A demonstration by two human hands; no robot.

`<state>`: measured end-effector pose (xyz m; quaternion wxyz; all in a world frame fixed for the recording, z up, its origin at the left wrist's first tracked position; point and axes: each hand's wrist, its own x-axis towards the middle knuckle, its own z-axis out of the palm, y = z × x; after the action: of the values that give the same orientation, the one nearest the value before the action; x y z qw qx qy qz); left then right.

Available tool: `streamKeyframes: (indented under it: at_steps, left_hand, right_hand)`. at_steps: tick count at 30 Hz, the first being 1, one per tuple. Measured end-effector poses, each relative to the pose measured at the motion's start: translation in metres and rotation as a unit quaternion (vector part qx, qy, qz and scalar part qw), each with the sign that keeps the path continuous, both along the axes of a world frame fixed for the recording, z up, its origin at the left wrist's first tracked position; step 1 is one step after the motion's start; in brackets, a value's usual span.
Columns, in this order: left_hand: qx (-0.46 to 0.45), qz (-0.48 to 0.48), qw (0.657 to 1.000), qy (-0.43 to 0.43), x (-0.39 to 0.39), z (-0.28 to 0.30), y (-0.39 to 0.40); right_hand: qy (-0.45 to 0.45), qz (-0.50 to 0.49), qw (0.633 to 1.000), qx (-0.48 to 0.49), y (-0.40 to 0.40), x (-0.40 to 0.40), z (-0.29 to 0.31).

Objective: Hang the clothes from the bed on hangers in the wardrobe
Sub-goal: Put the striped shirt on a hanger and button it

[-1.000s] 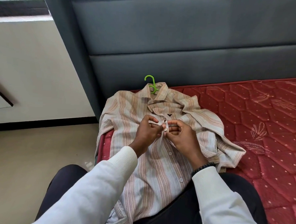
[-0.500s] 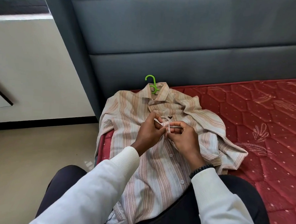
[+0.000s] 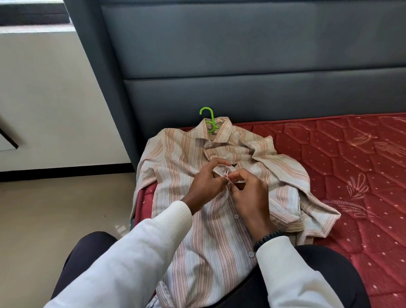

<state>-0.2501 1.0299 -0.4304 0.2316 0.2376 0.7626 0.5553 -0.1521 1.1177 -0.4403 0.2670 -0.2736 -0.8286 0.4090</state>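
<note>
Striped shirt (image 3: 218, 201) lies on the red mattress (image 3: 361, 174), green hanger (image 3: 209, 121) already in the collar. Left hand (image 3: 205, 184) and right hand (image 3: 249, 196) both pinch the placket at a chest button. Keep fabric taut, ease button through squarely.

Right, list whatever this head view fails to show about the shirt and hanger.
- Green hanger: only the hook shows; the striped shirt covers the shoulders.
- Button being fastened: hidden behind the left hand and right hand.
- Shirt hem: hidden by the sleeves.
- Wardrobe: out of frame.
</note>
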Motion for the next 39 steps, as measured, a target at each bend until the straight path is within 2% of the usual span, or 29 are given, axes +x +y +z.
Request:
streamKeyframes:
  at_steps: [5, 11, 15, 21, 25, 31, 37, 39]
  left_hand:
    - [-0.010, -0.004, 1.000, -0.011, -0.003, -0.001, 0.001]
    - [-0.013, 0.038, 0.998, -0.044, -0.008, -0.003, 0.008]
    - [-0.012, 0.071, 0.996, -0.057, -0.008, -0.004, 0.014]
    - [0.034, 0.099, 0.984, -0.146, -0.008, -0.009, 0.014]
    - [0.044, 0.094, 0.980, -0.171, -0.011, -0.013, 0.010]
    - [0.064, 0.090, 0.976, -0.187, -0.007, -0.012, 0.007]
    - [0.077, 0.094, 0.981, -0.153, -0.006, -0.019, 0.001]
    - [0.084, 0.090, 0.983, -0.137, -0.007, -0.023, 0.000]
  right_hand:
    - [0.004, 0.000, 0.999, 0.050, -0.006, -0.002, -0.002]
    - [0.027, -0.049, 0.998, -0.025, -0.003, -0.006, -0.003]
    - [0.044, -0.055, 0.997, -0.012, -0.004, -0.008, -0.006]
    - [0.021, -0.022, 0.999, 0.020, -0.005, -0.009, -0.010]
    - [0.009, -0.014, 1.000, 0.011, -0.004, -0.009, -0.012]
    - [-0.005, -0.016, 0.998, 0.058, -0.003, -0.012, -0.013]
    - [-0.022, -0.005, 0.996, -0.081, 0.005, -0.011, -0.011]
    - [-0.028, -0.006, 0.996, -0.082, 0.005, -0.011, -0.009]
